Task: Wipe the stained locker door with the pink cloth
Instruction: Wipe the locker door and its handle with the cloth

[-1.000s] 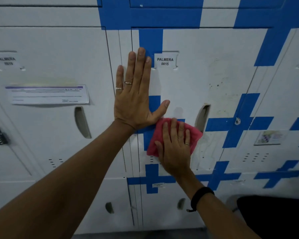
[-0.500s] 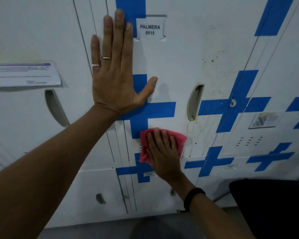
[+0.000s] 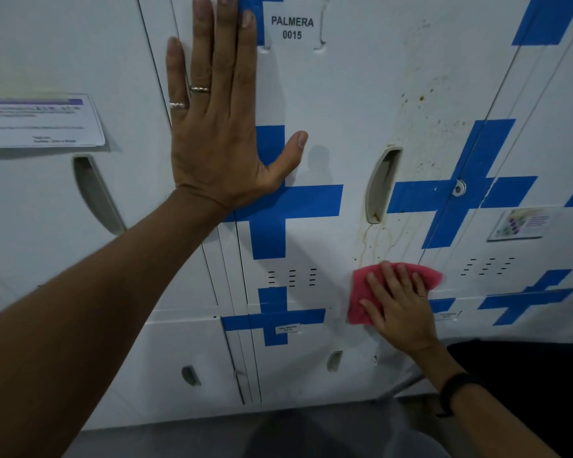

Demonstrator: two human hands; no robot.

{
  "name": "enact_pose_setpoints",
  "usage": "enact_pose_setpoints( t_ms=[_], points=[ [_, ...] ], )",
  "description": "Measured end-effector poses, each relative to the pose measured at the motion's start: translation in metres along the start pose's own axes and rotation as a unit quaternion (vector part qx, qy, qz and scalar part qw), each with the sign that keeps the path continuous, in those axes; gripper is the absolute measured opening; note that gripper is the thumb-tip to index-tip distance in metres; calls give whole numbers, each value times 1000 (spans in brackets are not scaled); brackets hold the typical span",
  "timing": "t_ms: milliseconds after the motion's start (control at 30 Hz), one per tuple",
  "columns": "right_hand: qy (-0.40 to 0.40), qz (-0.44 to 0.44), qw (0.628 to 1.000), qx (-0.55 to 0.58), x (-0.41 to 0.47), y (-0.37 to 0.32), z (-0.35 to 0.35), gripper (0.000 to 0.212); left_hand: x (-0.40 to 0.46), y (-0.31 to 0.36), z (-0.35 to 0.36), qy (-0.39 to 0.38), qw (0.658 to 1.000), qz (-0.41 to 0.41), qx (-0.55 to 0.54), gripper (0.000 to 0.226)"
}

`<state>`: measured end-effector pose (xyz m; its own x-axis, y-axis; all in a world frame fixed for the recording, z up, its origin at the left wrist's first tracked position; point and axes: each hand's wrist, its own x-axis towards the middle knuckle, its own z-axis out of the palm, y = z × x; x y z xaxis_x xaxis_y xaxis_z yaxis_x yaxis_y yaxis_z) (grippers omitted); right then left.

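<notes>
The white locker door (image 3: 344,104) labelled PALMERA 0015 fills the middle of the head view, crossed by blue tape. Brown spatter and drip stains (image 3: 424,127) run down its right side, past the recessed handle (image 3: 382,185). My right hand (image 3: 401,309) presses the pink cloth (image 3: 361,292) flat against the door's lower right corner, just under the drip marks. My left hand (image 3: 222,127) lies flat and spread on the door's left edge, holding nothing.
A neighbouring locker on the left carries a paper notice (image 3: 40,122) and a handle slot (image 3: 95,193). Another locker on the right has a small sticker (image 3: 520,223). Lower lockers (image 3: 311,365) sit beneath, with grey floor (image 3: 179,441) below them.
My right hand has carried the pink cloth down and then right, from beside the handle to the door's lower right corner. The view has tilted down and moved closer. My left hand stays planted.
</notes>
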<state>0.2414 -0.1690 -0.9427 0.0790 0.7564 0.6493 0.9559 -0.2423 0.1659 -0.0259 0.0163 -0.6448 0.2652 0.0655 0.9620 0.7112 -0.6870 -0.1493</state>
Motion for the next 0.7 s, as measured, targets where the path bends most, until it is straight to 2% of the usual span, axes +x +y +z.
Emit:
enact_pose_setpoints(
  t_ms=[67,133,267,333,400,500,600,700],
  points=[
    [-4,37,999,3,1,-7,2,70,-2,1,0,1,1000,1,1,101],
    [1,34,999,8,13,-25,2,69,-3,0,0,-2,1000,-1,5,102],
    [25,-47,998,16,45,-58,-4,67,-2,-1,1,-8,1000,-4,3,102],
    [27,-95,995,7,53,-66,-5,75,-2,0,1,-7,1000,-5,2,102],
    [27,-165,986,-18,55,-62,-9,78,-1,2,-1,-8,1000,-4,3,102],
    [41,-232,971,-46,54,-27,-21,67,-2,2,-2,-8,1000,-4,10,102],
    [47,-141,987,-52,38,14,-28,70,-2,1,-2,-2,1000,-2,10,102],
    [42,-72,995,-51,31,19,-28,70,-1,2,0,0,1000,-5,15,102]
  ],
)
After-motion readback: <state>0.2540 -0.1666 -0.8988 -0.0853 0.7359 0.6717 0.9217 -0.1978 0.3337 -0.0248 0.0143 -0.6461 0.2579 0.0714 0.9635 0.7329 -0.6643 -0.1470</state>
